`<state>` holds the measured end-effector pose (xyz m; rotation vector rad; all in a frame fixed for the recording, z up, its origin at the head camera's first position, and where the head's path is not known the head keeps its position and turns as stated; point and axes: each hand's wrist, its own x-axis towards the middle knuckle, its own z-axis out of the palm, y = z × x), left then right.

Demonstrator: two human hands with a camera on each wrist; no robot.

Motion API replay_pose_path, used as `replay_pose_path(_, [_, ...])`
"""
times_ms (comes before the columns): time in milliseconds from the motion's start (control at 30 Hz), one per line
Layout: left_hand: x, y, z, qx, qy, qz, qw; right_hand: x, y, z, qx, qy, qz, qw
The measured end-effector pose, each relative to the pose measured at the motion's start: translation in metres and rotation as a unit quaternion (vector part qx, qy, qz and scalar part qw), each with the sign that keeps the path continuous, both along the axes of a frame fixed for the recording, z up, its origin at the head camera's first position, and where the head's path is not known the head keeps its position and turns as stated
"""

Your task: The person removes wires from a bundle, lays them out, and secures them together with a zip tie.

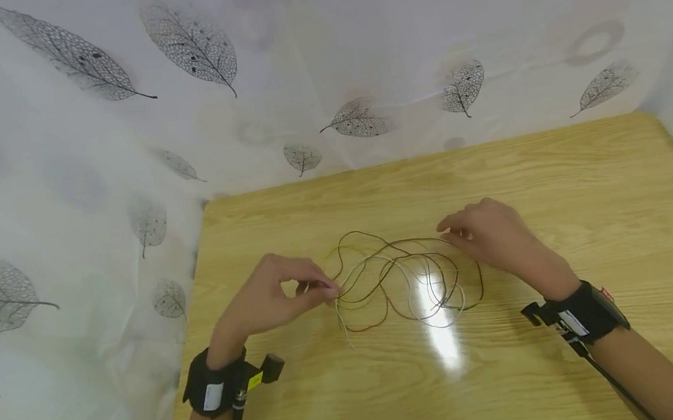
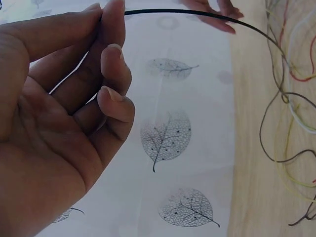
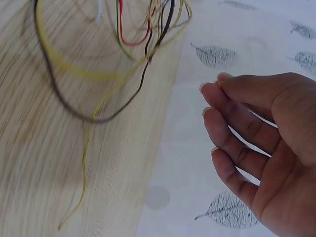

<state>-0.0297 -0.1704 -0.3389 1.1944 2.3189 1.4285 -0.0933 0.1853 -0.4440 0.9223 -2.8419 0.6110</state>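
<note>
A loose tangle of thin cords lies on the table between the two hands. Brown, yellow [image 3: 84, 163], red [image 3: 134, 45] and white strands cross in wide loops. My left hand [image 1: 262, 298], at the tangle's left side, pinches a dark cord [image 2: 187, 11] between thumb and index fingertip. From that pinch the cord arcs towards the tangle in the left wrist view. At the tangle's upper right is my right hand [image 1: 498, 236], its fingers loosely bent and thumb tip against the index finger. Nothing shows between them in the right wrist view, where a brown loop [image 3: 98, 120] hangs apart from the fingers.
The wood-grain table [image 1: 364, 401] carries a bright light reflection near the tangle. A pale cloth with leaf prints [image 1: 357, 119] stands along its back and left edges. Each wrist wears a black strap [image 1: 588, 313] with a small camera and cable.
</note>
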Motion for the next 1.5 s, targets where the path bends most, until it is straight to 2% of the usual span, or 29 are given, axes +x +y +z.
replay_pose_path(67, [0.003,0.000,0.003,-0.001,0.005,-0.009,0.9999,0.000,0.006,0.000,-0.004,-0.001,-0.004,1.000])
replay_pose_path(233, [0.006,-0.002,-0.005,-0.019,0.004,-0.022,0.9996,0.002,0.013,-0.001,-0.023,-0.003,-0.005,1.000])
replay_pose_path(467, [0.008,0.001,-0.021,-0.079,0.026,-0.007,0.9965,0.001,0.012,-0.003,-0.028,-0.004,-0.001,1.000])
replay_pose_path(767, [0.004,0.019,-0.032,-0.141,0.017,0.000,0.9898,-0.004,0.012,-0.006,-0.024,-0.007,-0.002,1.000])
replay_pose_path(1067, [-0.006,0.038,-0.043,-0.150,-0.007,-0.030,0.9882,-0.011,0.011,-0.009,-0.018,-0.032,-0.004,0.999])
replay_pose_path(1300, [-0.011,0.048,-0.050,-0.160,-0.013,-0.013,0.9870,-0.019,0.009,-0.013,-0.016,-0.058,0.001,0.998])
replay_pose_path(1500, [-0.014,0.047,-0.048,-0.142,-0.036,0.001,0.9893,-0.025,0.002,-0.014,-0.011,-0.088,0.012,0.996])
